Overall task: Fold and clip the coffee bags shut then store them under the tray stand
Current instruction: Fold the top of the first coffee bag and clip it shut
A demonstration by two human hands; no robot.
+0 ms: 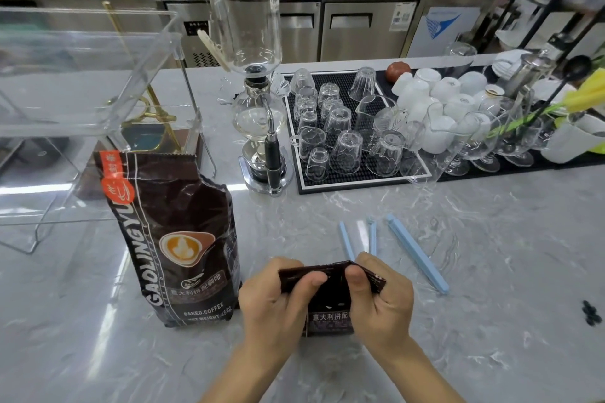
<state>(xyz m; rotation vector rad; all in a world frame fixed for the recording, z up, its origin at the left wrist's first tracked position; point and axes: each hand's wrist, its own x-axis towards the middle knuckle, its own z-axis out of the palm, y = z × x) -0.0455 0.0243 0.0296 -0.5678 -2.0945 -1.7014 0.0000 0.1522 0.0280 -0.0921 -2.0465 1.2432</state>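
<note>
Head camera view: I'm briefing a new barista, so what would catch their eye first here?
Both hands, left and right, fold a dark coffee bag at the counter's near edge. A taller coffee bag stands to their left, blue clips lie just beyond, and a glass siphon brewer rises behind.

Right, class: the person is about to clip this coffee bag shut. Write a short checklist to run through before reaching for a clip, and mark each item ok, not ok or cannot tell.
1. Both hands on the bag: left hand and right hand pinch the top of the small coffee bag. Ok.
2. Top folded flat and tight: the fold is hidden by the fingers. Cannot tell.
3. Clip within reach: the blue clips lie on the counter just beyond the bag. Ok.
4. A hand free to take a clip: both are busy. Not ok.
5. Second bag closed: the large coffee bag stands unclipped. Not ok.
6. Space under the clear tray stand: cannot tell.
</note>
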